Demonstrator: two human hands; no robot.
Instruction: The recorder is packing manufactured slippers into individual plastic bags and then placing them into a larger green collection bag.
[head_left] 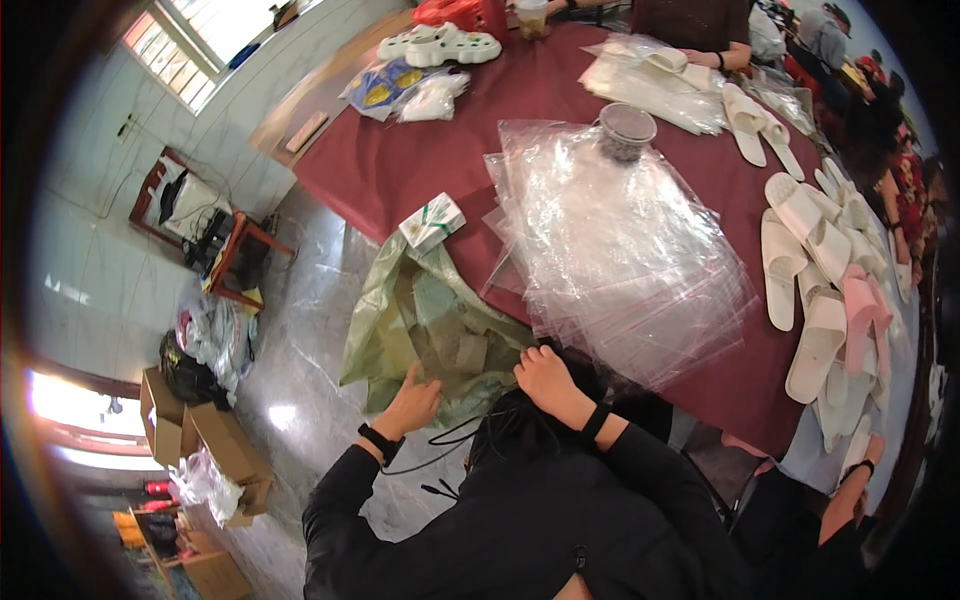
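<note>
A green translucent plastic bag [372, 345] hangs at the table's near left edge, its mouth turned up and wide. Pale crumpled pieces, perhaps card or paper, lie inside it. My left hand [408, 402] rests against the bag's near left side, forefinger stretched out and thumb apart; its other fingers are partly hidden. On the bag's right rim, my right hand [548, 380] has its fingers curled round the plastic. A small white box with green bands [433, 222] sits on the table edge at the bag's far rim.
Stacked clear plastic bags [610, 240] cover the dark red tablecloth [400, 165], with a lidded tub [627, 132] on top. Pale slippers [820, 345] pile up on the right. Other people work at the far and right sides. A chair [235, 255] and cardboard boxes [225, 445] stand left.
</note>
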